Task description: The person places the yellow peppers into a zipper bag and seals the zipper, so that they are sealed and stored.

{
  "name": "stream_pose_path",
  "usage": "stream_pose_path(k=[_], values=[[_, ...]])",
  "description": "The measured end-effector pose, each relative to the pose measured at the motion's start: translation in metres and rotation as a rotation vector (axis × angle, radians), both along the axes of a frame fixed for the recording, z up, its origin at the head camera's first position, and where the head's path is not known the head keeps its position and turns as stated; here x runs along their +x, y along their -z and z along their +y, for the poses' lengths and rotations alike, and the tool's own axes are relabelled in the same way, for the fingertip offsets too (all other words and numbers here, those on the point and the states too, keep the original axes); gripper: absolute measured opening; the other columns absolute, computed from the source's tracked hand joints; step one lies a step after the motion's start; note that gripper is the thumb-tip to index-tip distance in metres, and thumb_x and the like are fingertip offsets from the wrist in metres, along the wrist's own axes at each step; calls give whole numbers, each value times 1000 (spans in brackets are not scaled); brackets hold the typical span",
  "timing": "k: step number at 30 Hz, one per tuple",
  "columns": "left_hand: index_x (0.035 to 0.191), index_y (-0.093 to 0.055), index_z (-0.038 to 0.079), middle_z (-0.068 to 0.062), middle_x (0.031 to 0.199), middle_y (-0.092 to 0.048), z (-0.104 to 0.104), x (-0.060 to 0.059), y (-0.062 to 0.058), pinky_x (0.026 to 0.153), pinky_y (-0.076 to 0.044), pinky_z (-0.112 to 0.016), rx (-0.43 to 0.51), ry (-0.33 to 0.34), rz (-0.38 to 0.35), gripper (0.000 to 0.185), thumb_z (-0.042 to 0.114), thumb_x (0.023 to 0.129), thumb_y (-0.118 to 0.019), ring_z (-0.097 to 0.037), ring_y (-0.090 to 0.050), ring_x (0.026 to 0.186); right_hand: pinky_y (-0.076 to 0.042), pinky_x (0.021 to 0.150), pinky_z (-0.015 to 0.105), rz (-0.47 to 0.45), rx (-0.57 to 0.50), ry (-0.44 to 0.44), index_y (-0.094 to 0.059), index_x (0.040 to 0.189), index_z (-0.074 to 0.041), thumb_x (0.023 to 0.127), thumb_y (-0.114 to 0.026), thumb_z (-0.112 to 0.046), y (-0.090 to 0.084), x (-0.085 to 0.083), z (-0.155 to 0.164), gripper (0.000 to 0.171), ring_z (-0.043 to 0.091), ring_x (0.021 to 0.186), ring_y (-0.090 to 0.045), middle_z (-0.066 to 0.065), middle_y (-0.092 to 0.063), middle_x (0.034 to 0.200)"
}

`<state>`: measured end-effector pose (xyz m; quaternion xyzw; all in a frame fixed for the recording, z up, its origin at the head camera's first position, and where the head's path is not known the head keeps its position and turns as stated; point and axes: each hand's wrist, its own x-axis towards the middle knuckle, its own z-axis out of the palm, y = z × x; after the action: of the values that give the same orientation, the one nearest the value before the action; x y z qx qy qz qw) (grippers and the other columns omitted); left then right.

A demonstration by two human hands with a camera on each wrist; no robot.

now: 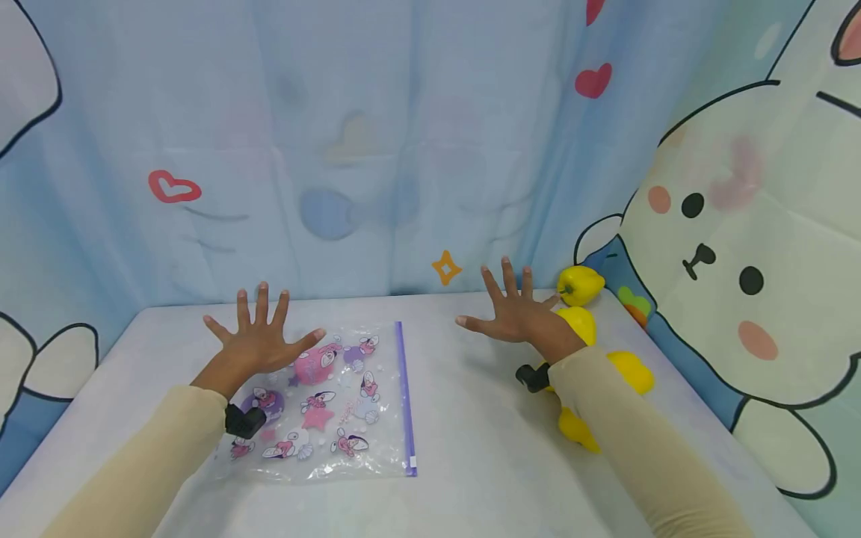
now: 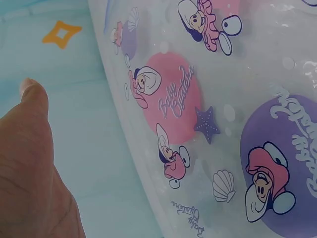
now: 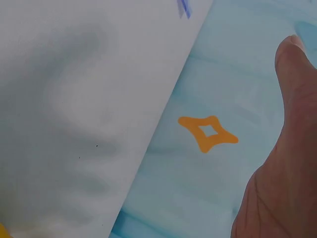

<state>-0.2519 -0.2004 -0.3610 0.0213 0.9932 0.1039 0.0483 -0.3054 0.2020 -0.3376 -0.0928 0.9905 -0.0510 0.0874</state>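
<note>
Left hand [image 1: 258, 340] spread, released, over printed zip bag [image 1: 336, 403] on bench [image 1: 471, 418]; right hand [image 1: 514, 314] spread, released, beside yellow peppers [image 1: 580, 285].

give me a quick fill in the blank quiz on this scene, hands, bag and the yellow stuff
1. Both hands, the left hand and the right hand, have their fingers ____.
2. The clear plastic zip bag printed with pink and purple cartoons lies flat beneath the ____ hand.
3. The bag's zip strip is coloured ____.
4. The glossy bell peppers near the right hand are ____.

Missing words: spread; left; purple; yellow
</note>
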Motion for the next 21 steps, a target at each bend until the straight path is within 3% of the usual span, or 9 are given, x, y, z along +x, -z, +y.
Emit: stream_pose_path(k=[12,21], values=[[156,0,7,-25,155,23,0,2,3,82,28,-76,-4,11,-20,108,80,82,-32,-50,30,134,2,86,87,-6,20,5,9,156,-22,75,-39,-86,3,1,0,114,50,137,24,14,34,154],[156,-4,7,-25,156,19,5,9,9,84,27,-76,-38,60,-22,108,80,82,-34,-51,24,137,2,87,87,6,30,-17,6,157,-24,73,-38,-88,12,4,-7,114,51,138,21,15,30,155]])
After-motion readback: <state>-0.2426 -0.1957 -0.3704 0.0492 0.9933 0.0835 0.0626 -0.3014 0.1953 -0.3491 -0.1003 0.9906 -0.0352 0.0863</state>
